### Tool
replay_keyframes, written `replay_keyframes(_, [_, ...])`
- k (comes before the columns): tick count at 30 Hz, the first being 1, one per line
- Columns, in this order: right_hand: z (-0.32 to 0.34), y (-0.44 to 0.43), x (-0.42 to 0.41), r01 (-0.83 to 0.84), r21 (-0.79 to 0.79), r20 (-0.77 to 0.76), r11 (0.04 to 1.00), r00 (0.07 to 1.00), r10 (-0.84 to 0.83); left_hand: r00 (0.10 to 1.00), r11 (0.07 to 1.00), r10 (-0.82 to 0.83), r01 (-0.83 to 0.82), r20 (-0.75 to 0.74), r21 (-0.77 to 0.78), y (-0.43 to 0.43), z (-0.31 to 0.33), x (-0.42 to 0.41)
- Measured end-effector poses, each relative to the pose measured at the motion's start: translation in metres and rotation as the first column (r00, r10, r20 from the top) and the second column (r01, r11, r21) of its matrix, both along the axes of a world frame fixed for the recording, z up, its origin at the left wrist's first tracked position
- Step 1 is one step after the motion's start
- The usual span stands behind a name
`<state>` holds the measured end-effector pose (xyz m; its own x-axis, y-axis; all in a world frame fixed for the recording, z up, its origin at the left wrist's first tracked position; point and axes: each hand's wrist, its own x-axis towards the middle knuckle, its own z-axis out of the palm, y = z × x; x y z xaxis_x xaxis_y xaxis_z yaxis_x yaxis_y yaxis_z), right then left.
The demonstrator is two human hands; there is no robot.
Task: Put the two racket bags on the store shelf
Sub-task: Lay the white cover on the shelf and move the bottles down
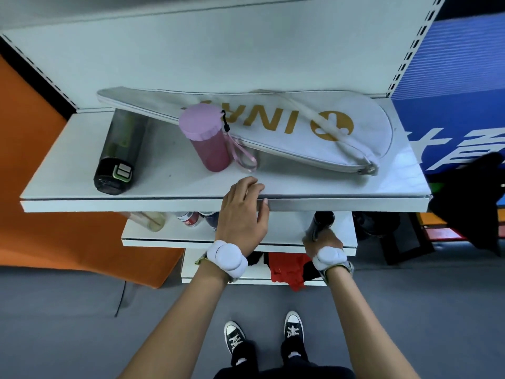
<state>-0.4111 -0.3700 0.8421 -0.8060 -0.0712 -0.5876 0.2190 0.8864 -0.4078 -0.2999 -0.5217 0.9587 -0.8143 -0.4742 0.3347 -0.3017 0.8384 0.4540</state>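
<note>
Head view, read left to right. A dark bottle [118,154] with a green-trimmed cap lies on its side at the left of the top shelf [341,191]; no label legible. Next, a pink bottle [205,136] stands upright with a wrist strap, set just in front of the white racket bag [273,124] and covering part of its print. The bag lies flat along the back of the shelf, long axis left-right, narrow handle end left, wide head end right, zipper pull at the right front. Gold print reads upside down from here: I make out "INA" plus a round logo; the rest is hidden. I see only 1 bag on the shelf; the 2nd I cannot locate, though a dark blurred shape [470,203] at the far right may be it. My left hand [243,212] rests on the shelf's front lip, fingers loosely together, holding nothing, the bag beyond it and to the right. My right hand [322,239] is lower, curled around a dark bottle [321,222] on the 2nd shelf. White characters on the blue panel [451,116] at right are cropped, unreadable.
</note>
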Motion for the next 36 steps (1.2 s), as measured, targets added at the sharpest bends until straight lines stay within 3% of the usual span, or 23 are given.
replay_keyframes(2, [0.027,-0.005,0.015,-0.137,0.039,-0.004,0.99,0.99,0.137,0.998,0.999,0.048,-0.047,-0.03,0.021,-0.008,0.012,0.01])
replay_keyframes(5, [0.07,-0.022,0.034,-0.202,0.055,-0.056,0.978,0.977,0.205,0.978,0.982,0.189,-0.185,-0.09,0.043,-0.028,0.029,0.026])
replay_keyframes(11, [0.145,-0.072,0.056,-0.41,-0.06,-0.156,0.91,0.904,0.398,0.884,0.902,0.432,-0.426,-0.177,0.07,-0.09,0.046,0.062])
replay_keyframes(15, [0.191,-0.109,0.063,-0.379,-0.223,-0.356,0.898,0.889,0.287,0.794,0.806,0.578,-0.592,-0.186,-0.025,-0.135,0.047,0.085])
replay_keyframes(19, [0.213,-0.149,0.058,-0.341,-0.4,-0.519,0.851,0.849,0.097,0.756,0.756,0.654,-0.654,0.011,0.013,-0.166,0.042,0.092])
replay_keyframes(22, [0.22,-0.177,0.053,-0.38,-0.462,-0.555,0.801,0.828,0.072,0.73,0.726,0.673,-0.683,0.116,0.082,-0.179,0.041,0.094])
replay_keyframes(28, [0.222,-0.207,0.052,-0.391,-0.534,-0.534,0.75,0.843,0.059,0.745,0.736,0.657,-0.667,0.118,0.117,-0.183,0.047,0.104])
replay_keyframes(32, [0.215,-0.21,0.058,-0.4,-0.559,-0.548,0.726,0.836,0.039,0.752,0.733,0.654,-0.656,0.08,0.177,-0.181,0.05,0.116])
replay_keyframes(36, [0.212,-0.208,0.061,-0.395,-0.559,-0.567,0.729,0.824,0.012,0.682,0.671,0.731,-0.715,-0.016,0.195,-0.172,0.068,0.126])
